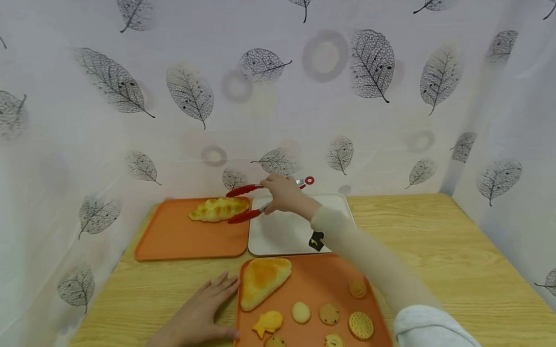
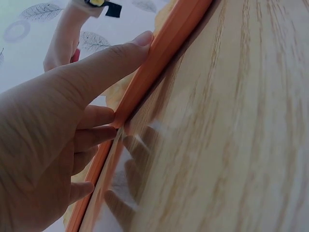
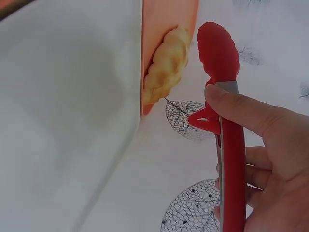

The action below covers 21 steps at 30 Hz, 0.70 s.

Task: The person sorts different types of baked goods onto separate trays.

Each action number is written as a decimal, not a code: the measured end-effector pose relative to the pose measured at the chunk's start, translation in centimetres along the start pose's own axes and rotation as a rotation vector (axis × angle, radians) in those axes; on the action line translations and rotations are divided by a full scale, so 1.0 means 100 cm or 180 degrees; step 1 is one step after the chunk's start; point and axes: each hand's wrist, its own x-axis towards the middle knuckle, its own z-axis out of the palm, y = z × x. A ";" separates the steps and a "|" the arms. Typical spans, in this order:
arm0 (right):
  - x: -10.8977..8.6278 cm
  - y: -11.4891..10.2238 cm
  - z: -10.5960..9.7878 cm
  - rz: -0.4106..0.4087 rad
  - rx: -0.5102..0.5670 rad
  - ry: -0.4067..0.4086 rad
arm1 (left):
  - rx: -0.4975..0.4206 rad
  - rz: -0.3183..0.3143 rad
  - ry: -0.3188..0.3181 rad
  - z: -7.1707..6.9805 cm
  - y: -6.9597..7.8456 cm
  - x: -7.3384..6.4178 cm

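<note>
My right hand (image 1: 285, 194) grips red-and-silver tongs (image 3: 233, 159), thumb on one side and fingers wrapped round the other. The tongs' arms are spread, and their red tips point left. In the head view these tips overlap the right end of a long, ridged golden bread (image 1: 215, 210). That bread lies on the back orange tray (image 1: 184, 243). My left hand (image 1: 202, 311), its fingers extended, rests at the left edge of the front orange tray (image 1: 309, 274). In the left wrist view its thumb touches the tray's rim (image 2: 159, 53).
On the front tray are a triangular bread (image 1: 263, 281), a fish-shaped cookie (image 1: 268, 323), a round dotted cracker (image 1: 360, 325) and several other cookies. A white tray (image 1: 280, 240) stands beside the back orange one. Leaf-printed curtains (image 1: 276, 117) surround the wooden table (image 1: 413, 225).
</note>
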 end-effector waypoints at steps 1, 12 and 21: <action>-0.006 0.002 -0.002 -0.0020 0.0000 0.0002 | 0.0001 -0.0004 -0.0005 0.000 0.000 0.000; -0.085 0.021 -0.005 -0.0283 0.0254 0.0233 | 0.0076 0.0007 0.0003 0.000 -0.001 -0.001; -0.147 0.043 -0.001 -0.0282 0.0315 0.0346 | 0.0122 0.0052 0.0027 0.002 -0.001 0.000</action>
